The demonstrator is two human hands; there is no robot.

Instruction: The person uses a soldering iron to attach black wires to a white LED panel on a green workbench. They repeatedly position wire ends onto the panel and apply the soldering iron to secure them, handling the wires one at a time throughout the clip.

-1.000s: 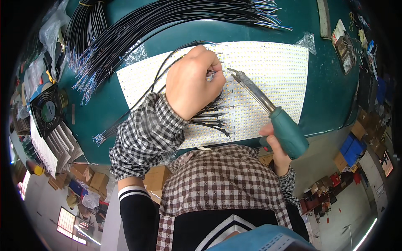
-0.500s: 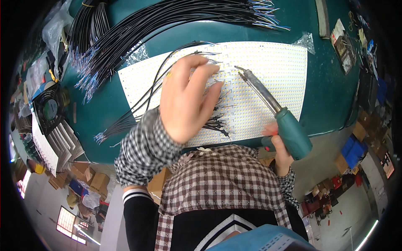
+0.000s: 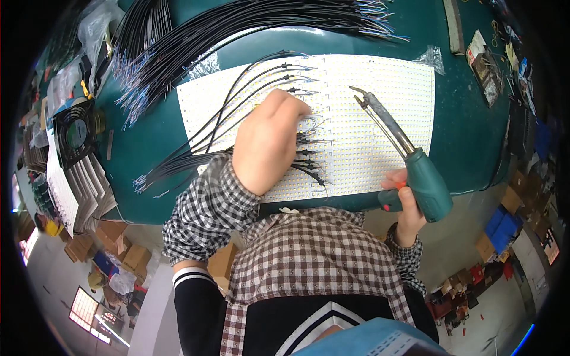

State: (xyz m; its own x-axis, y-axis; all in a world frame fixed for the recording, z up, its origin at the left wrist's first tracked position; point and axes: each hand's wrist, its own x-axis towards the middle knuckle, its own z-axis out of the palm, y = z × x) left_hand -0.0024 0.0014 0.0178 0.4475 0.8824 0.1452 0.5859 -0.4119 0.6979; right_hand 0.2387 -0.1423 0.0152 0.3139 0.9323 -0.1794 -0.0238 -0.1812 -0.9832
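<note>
A white LED board point(image 3: 380, 118) dotted with small yellow chips lies on the green table. Thin black cables point(image 3: 237, 98) run across its left half, their ends at a row of pads down the middle. My left hand point(image 3: 267, 139) is over these cables, thumb and index finger pinched together beside the row of pads. Its fingertips seem to be on a cable end, mostly hidden by the hand. In my right hand point(image 3: 409, 207) is a green soldering gun point(image 3: 426, 184), gripped by its handle. The metal tip points up and away, above the board's right half and apart from the pads.
A big bundle of black cables point(image 3: 237, 32) with stripped coloured ends lies along the table's far side. At the left stand a black fan point(image 3: 76, 133) and a stack of white boards point(image 3: 89, 193). A grimy small box point(image 3: 484, 65) sits at the far right.
My left hand has lowered onto the cables, its fingers closing into a pinch by the pads. The soldering gun has shifted slightly right, away from the row of pads.
</note>
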